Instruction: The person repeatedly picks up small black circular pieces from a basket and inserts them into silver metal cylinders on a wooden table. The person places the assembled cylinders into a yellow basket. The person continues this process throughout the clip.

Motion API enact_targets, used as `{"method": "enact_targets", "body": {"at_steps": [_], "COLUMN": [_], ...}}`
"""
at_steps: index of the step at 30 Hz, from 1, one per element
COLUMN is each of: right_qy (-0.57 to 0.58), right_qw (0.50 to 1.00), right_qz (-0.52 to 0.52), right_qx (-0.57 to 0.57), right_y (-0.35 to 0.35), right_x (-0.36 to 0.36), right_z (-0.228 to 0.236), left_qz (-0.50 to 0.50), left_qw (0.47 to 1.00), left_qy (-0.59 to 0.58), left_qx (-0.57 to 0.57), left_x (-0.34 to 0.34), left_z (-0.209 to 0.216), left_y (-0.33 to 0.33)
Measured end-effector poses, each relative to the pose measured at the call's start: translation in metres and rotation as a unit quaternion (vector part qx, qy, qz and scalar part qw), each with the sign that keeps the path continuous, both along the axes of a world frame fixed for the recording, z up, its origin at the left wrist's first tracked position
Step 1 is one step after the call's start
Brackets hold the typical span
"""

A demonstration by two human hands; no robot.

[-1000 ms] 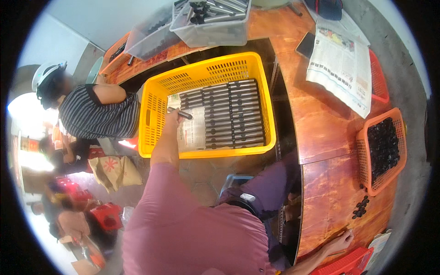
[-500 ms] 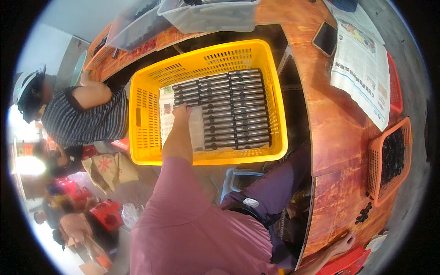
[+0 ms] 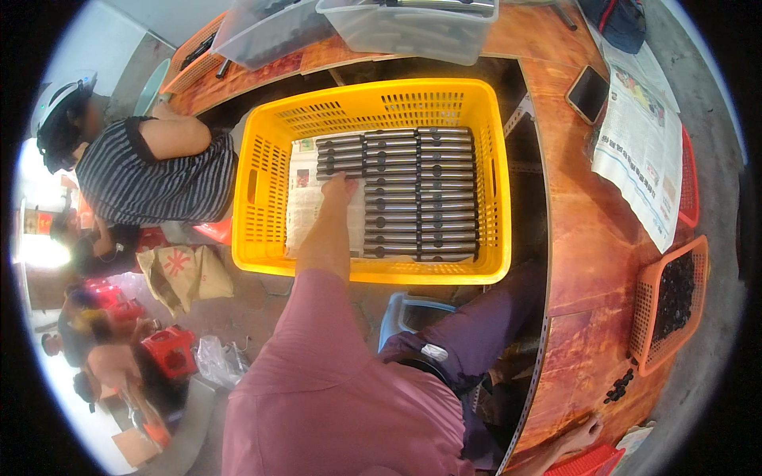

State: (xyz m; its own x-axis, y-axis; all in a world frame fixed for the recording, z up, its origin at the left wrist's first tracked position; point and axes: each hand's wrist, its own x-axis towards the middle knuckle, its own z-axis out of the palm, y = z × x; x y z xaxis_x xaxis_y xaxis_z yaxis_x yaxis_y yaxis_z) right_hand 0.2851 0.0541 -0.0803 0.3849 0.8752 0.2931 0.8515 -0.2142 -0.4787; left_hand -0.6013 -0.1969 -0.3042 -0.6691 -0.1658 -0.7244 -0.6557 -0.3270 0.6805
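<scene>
My left hand (image 3: 340, 187) reaches into a yellow plastic crate (image 3: 250, 238). Its fingers are closed at the lowest metal tube (image 3: 349, 174) of the left column, partly hiding it. Rows of shiny metal tubes with black ends (image 3: 421, 198) lie side by side in the crate, in three columns. Newspaper (image 3: 305, 222) lines the crate under and beside them. Over the wooden table at lower right, my right hand (image 3: 586, 433) has its fingers curled together, close to a red basket (image 3: 587, 462). What it holds, if anything, is too small to make out.
Small black caps (image 3: 619, 387) lie near an orange basket (image 3: 673, 305) of black parts. A phone (image 3: 587, 94) and newspaper (image 3: 639, 151) rest on the table (image 3: 587, 238). Clear plastic bins (image 3: 413, 32) stand behind the crate. A person in a striped top (image 3: 155, 174) sits at left.
The whole view has shifted a little. My left hand has moved slightly right along the left column's lowest tube. My right hand remains by the red basket, fingers still curled.
</scene>
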Motion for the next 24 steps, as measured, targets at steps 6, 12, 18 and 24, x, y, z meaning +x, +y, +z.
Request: {"method": "enact_targets", "body": {"at_steps": [6, 12, 18, 24], "right_qy": [0.04, 0.074, 0.053, 0.082], "right_qw": [0.999, 0.996, 0.998, 0.996], "right_qz": [-0.015, 0.032, 0.019, -0.022], "right_qx": [-0.001, 0.025, 0.001, -0.004], "right_y": [-0.008, 0.002, -0.003, -0.035], "right_x": [-0.059, -0.006, -0.009, -0.063], "right_z": [0.027, 0.002, 0.006, 0.037], "left_qz": [-0.043, -0.129, -0.171, -0.505], "left_qw": [0.999, 0.991, 0.979, 0.584], "left_qy": [-0.007, -0.004, -0.037, 0.218], "left_qx": [-0.016, -0.038, -0.103, -0.597], "left_x": [0.007, 0.018, 0.016, -0.046], "left_z": [-0.006, -0.001, -0.003, -0.005], "left_y": [-0.001, -0.001, 0.009, -0.012]}}
